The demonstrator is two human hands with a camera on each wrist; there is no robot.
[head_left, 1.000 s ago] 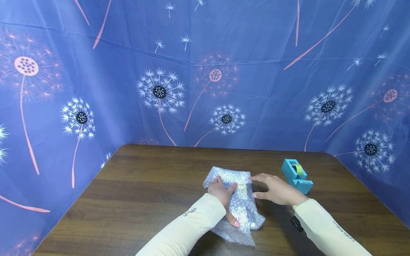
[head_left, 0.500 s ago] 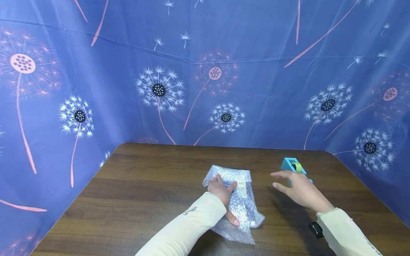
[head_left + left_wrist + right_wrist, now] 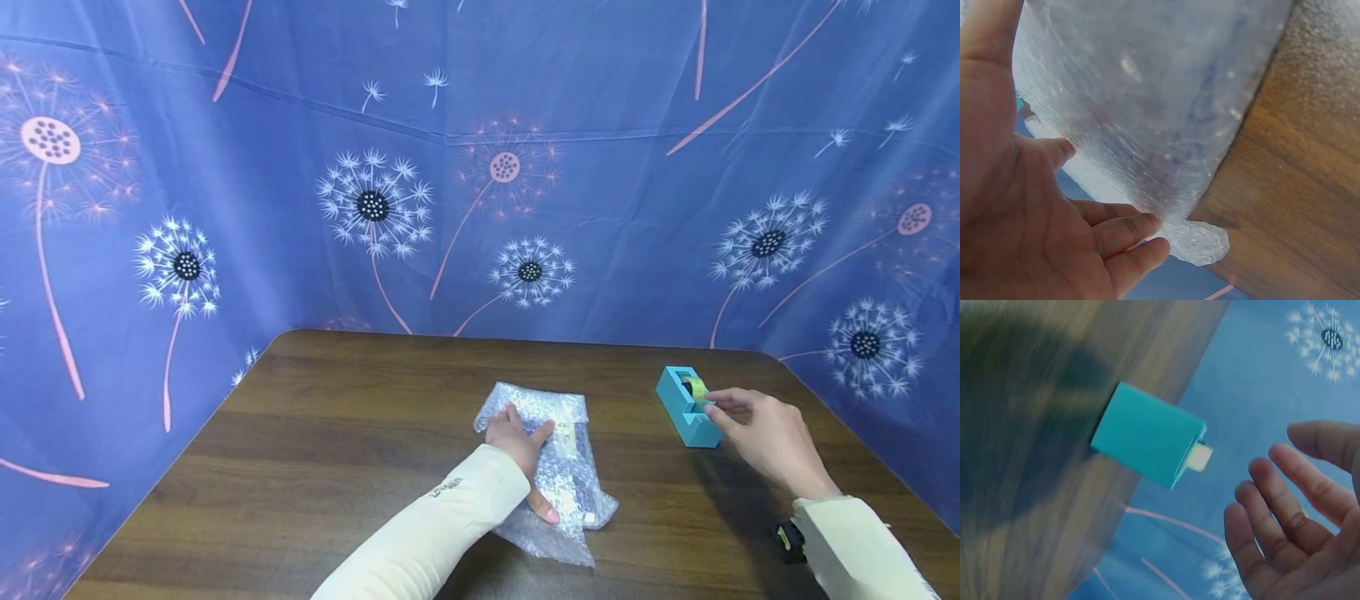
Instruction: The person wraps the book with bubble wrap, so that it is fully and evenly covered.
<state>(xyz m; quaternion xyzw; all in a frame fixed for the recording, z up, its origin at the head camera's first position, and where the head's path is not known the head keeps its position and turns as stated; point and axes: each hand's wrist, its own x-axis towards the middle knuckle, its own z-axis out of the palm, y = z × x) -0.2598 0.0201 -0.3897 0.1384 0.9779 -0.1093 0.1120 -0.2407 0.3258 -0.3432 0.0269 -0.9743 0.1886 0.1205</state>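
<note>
A bubble-wrapped bundle (image 3: 573,487) lies on the table, with a small pale yellow strip near its top. My left hand (image 3: 517,446) rests on it with fingers and thumb spread. Up close in the left wrist view, fingertips of that hand (image 3: 1035,206) touch the clear wrap (image 3: 1147,94). At the right stands a light blue tape dispenser (image 3: 675,408) with a yellow-green tape roll (image 3: 697,388). My right hand (image 3: 772,437) hovers at its front right. In the right wrist view, those fingers (image 3: 1291,519) stand apart from the dispenser (image 3: 1147,434) and hold nothing.
The dark wood table (image 3: 337,425) ends at a blue dandelion-print cloth (image 3: 450,208) hanging behind it and at both sides. A small black device (image 3: 791,542) sits at the right wrist. The dispenser stands near the table's right side.
My right hand has left the bundle's right edge, passed in front of the tape dispenser and now stands at its right near the roll. The left hand has stayed on the bubble wrap.
</note>
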